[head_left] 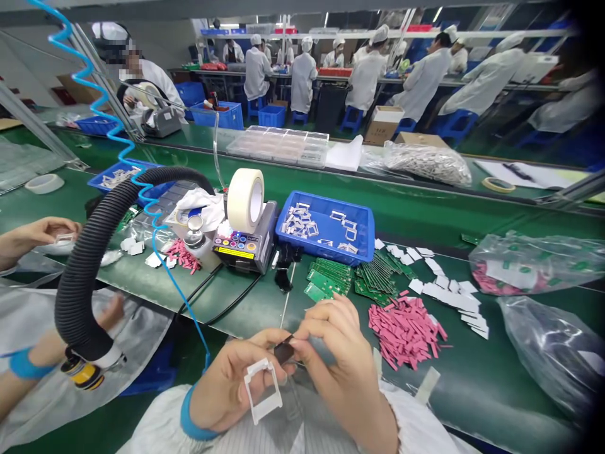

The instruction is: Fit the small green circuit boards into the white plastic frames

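holding white plastic frame (267,413), long axis nearly upright

left hand (231,384) holds white frame (267,412), right hand (335,353) pinches dark part (283,350).

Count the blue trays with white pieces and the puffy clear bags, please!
Blue trays with white pieces: 2
Puffy clear bags: 3
Total: 5
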### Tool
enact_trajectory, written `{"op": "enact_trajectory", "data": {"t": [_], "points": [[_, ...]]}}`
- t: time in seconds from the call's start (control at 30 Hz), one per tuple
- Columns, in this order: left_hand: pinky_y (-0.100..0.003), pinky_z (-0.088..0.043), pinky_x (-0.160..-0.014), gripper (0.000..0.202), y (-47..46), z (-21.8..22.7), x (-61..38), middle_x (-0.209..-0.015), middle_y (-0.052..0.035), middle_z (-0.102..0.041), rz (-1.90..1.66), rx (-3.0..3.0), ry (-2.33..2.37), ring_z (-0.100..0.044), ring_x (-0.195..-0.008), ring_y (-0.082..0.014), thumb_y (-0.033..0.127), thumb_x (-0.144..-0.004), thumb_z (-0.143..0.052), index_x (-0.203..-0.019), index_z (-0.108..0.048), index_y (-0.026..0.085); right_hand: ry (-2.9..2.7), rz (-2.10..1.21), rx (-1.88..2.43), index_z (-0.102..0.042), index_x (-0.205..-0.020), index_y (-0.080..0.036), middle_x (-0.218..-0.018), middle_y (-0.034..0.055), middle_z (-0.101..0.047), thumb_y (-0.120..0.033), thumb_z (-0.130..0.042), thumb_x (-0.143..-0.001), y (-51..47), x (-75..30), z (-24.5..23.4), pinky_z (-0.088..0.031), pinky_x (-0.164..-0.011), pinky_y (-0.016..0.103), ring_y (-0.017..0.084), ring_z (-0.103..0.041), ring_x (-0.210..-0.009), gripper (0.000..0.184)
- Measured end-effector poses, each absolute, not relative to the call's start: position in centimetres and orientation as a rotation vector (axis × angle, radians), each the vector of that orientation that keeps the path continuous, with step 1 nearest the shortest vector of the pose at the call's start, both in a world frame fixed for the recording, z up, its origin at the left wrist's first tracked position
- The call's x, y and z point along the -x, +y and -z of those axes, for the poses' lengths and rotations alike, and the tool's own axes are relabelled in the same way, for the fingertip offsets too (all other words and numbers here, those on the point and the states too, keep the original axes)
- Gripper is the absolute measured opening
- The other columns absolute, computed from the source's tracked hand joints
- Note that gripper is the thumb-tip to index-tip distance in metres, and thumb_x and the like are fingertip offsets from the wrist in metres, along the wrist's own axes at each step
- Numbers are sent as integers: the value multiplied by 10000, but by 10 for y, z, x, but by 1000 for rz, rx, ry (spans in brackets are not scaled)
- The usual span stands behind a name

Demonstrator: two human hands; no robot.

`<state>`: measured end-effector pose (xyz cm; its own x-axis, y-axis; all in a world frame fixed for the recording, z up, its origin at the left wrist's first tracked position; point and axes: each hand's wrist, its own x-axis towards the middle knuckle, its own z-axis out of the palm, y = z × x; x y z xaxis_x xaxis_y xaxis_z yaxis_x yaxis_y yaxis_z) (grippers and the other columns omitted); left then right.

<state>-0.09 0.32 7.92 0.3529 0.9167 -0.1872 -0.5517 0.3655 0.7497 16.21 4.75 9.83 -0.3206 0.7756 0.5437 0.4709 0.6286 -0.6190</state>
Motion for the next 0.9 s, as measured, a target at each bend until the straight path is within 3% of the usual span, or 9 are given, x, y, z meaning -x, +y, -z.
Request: {"op": "enact_trajectory", "data": {"t": [0.5,0.6,0.77,0.9], "points": [[-425,-365,-954,337,6,-77,-2,-1075,-116,-570,-1035,-638,693,-523,-1059,-315,474,-559,-736,-736,-748,187,-1979,-513,1043,-519,-729,-222,-709,-28,-560,-171,-510,-841,49,-163,-87,-281,-885,405,142,-515,-725,123],[-449,-369,-956,367,7,-72,-4,-1136,-135,-563,-1040,-600,722,-522,-1072,-345,467,-545,-747,-743,-747,158,-2043,-536,1071,-508,-724,-211,-712,-14,-532,-166,-455,-857,52,-161,-86,-301,-806,369,149,-471,-731,150],[-464,-327,-1023,337,11,-53,0,-933,-89,-699,-1136,-347,697,-605,-975,-288,425,-610,-725,-808,-738,153,-2168,-694,1018,-440,-728,-189,-738,9,-500,-175,-368,-884,49,-162,-82,-318,-696,312,155,-421,-724,173],[-433,-257,-1083,299,13,-39,11,-1109,-103,-675,-1215,-233,700,-529,-1136,-294,385,-691,-673,-847,-729,137,-2301,-804,1155,-461,-744,-185,-748,15,-522,-187,-370,-900,44,-161,-44,-349,-666,280,148,-464,-723,181]]}}
